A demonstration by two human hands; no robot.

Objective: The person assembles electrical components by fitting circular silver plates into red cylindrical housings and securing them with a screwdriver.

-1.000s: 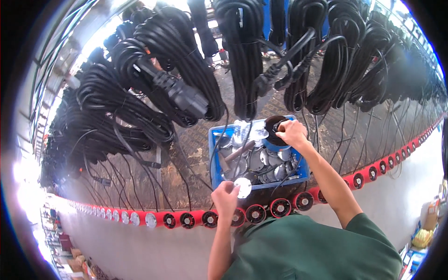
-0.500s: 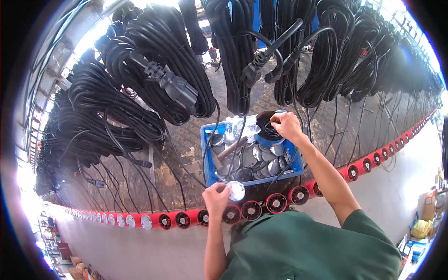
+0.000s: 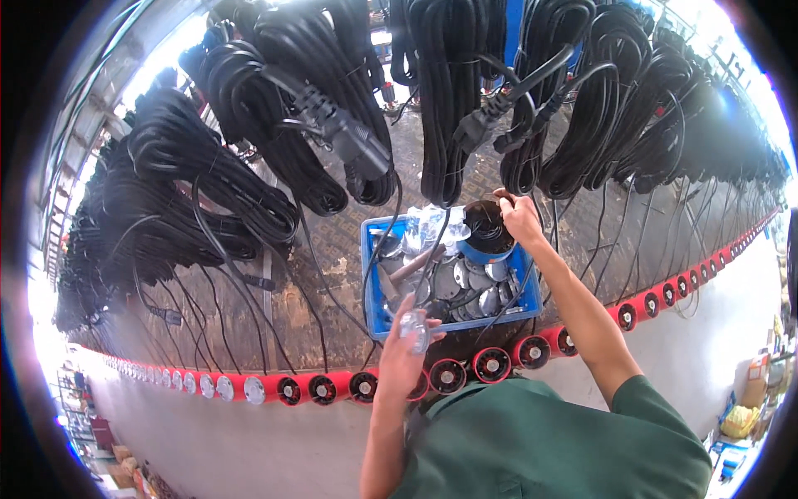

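My left hand is raised at the near edge of the blue crate, its fingers closed on a shiny round metal cap; both are smeared by motion. My right hand is at the upper right rim of a round blue tub with a dark inside. Its thumb and fingertips are pinched together, and whatever they hold is too small to name. The blue crate bears the tub, many loose silver caps, a hammer lying aslant and a crumpled clear plastic bag.
Thick coiled black power cords with plugs hang across the far side. Thin leads trail over the worn bench. A row of red round housings lines the near edge; those at left have silver caps.
My right hand has moved from inside the tub to its upper right rim. My left hand has risen and turned the cap. The head view has shifted slightly.
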